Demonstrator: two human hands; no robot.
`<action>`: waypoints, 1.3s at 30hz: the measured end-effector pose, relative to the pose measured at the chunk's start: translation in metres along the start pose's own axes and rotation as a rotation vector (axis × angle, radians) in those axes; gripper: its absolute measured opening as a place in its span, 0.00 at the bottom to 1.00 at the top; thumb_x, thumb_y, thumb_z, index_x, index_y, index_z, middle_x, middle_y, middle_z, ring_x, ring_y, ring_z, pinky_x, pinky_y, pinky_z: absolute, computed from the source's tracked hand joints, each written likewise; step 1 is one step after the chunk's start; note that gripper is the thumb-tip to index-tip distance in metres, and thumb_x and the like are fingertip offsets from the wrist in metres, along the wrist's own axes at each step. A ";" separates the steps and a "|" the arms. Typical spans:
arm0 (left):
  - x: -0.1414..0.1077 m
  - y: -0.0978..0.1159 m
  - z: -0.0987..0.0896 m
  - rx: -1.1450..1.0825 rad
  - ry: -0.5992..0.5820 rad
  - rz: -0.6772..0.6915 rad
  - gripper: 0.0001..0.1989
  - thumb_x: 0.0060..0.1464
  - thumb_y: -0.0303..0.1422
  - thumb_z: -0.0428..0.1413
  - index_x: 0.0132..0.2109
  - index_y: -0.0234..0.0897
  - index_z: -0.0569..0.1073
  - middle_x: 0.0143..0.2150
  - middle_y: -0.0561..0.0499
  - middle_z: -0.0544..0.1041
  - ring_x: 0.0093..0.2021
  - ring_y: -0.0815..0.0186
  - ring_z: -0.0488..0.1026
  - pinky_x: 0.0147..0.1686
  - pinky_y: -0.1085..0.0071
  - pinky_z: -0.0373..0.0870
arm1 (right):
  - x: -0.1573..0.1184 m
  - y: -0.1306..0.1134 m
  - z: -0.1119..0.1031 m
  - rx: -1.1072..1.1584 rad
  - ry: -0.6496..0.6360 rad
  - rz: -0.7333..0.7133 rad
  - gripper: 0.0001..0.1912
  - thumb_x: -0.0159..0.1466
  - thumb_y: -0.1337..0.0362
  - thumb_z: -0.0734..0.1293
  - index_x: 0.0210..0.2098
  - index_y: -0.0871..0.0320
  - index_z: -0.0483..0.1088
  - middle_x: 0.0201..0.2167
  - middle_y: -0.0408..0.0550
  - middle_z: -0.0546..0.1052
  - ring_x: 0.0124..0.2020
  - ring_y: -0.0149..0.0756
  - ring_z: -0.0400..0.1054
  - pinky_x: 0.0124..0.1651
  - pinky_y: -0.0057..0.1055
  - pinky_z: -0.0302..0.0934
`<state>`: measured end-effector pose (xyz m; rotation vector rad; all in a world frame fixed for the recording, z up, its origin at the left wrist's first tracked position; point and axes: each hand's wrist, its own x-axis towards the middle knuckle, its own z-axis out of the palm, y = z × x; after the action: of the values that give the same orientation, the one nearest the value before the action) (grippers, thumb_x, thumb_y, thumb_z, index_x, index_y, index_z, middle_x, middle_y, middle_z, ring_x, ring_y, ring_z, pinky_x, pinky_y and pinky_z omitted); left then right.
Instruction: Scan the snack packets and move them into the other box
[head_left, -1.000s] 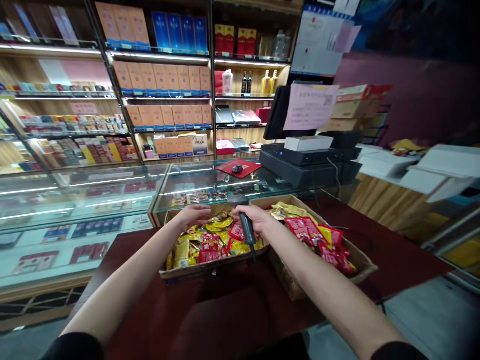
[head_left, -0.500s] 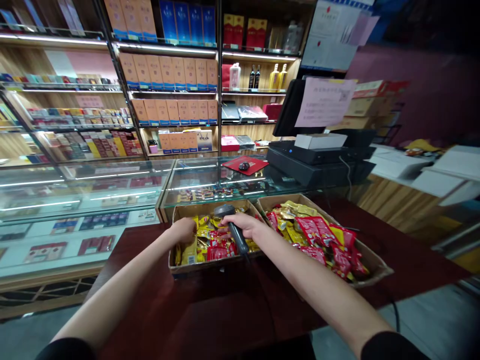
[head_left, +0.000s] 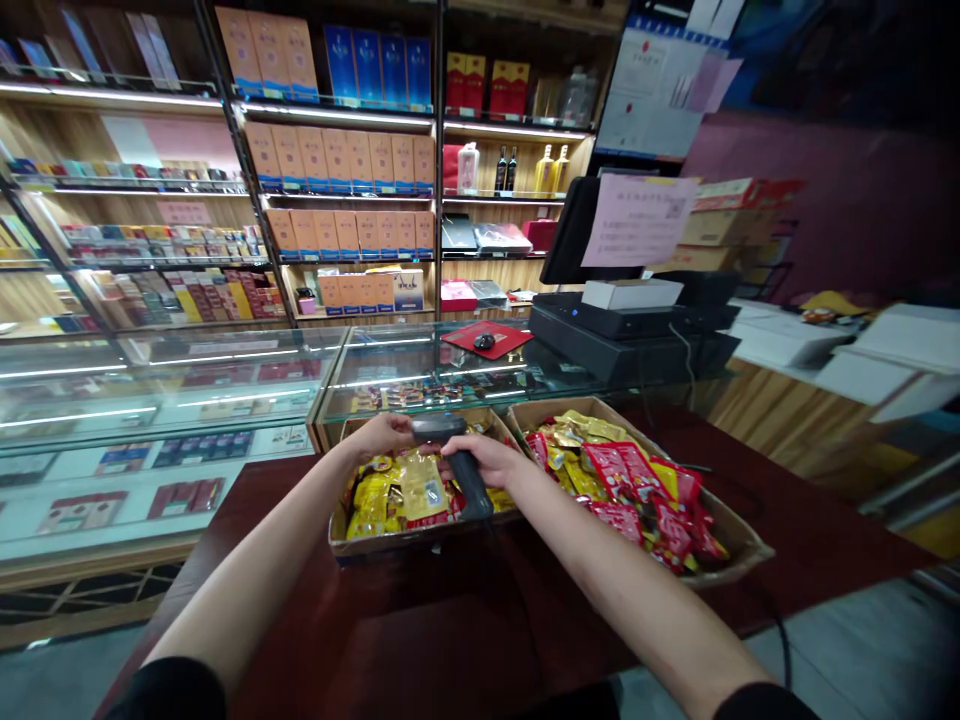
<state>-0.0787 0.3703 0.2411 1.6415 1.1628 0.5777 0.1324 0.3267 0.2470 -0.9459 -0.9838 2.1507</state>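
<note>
My right hand [head_left: 484,460] is wrapped around the handle of a dark handheld barcode scanner [head_left: 472,487]. The scanner's head points left, above the left cardboard box [head_left: 375,546], which holds yellow, gold and red snack packets. My left hand [head_left: 384,434] is at the left end of the scanner head, fingers curled in. Whether it grips the scanner or something else is hidden. Just below, a gold packet [head_left: 420,487] with a pale printed code faces up on top of the pile.
A second box [head_left: 750,565] of red and yellow packets [head_left: 619,465] adjoins on the right. Both stand on a dark red table [head_left: 375,630]. Behind are a glass display counter [head_left: 360,362], a mouse [head_left: 484,341] on a red mat and a monitor [head_left: 571,235]. A cable runs down from the scanner.
My left hand has risen from the left side of the box to the scanner head. The gold packet has shifted right, under the scanner head. The scanner head has swung slightly left.
</note>
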 end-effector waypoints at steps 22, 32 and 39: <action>0.021 -0.008 0.053 -0.898 0.102 -0.201 0.12 0.48 0.26 0.62 0.42 0.27 0.73 0.37 0.41 0.79 0.34 0.61 0.78 0.37 0.69 0.77 | -0.079 0.037 0.013 0.270 0.399 -0.386 0.10 0.54 0.69 0.67 0.36 0.60 0.67 0.38 0.53 0.76 0.39 0.41 0.75 0.39 0.37 0.71; 0.023 -0.016 0.053 -0.831 0.071 -0.181 0.09 0.51 0.25 0.59 0.41 0.27 0.74 0.34 0.42 0.79 0.31 0.64 0.78 0.31 0.73 0.76 | -0.076 0.083 0.049 -0.259 0.420 -0.280 0.16 0.54 0.53 0.66 0.28 0.60 0.63 0.22 0.40 0.70 0.12 0.25 0.61 0.11 0.22 0.56; 0.022 -0.017 0.054 -0.797 0.093 -0.172 0.06 0.50 0.25 0.60 0.38 0.27 0.75 0.33 0.43 0.80 0.30 0.65 0.78 0.30 0.74 0.76 | -0.069 0.087 0.054 -0.312 0.431 -0.291 0.16 0.54 0.51 0.66 0.23 0.58 0.62 0.10 0.36 0.63 0.09 0.25 0.56 0.10 0.22 0.54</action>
<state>-0.0327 0.3666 0.2018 0.8343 0.9453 0.8717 0.1109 0.2061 0.2273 -1.2595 -1.1667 1.4957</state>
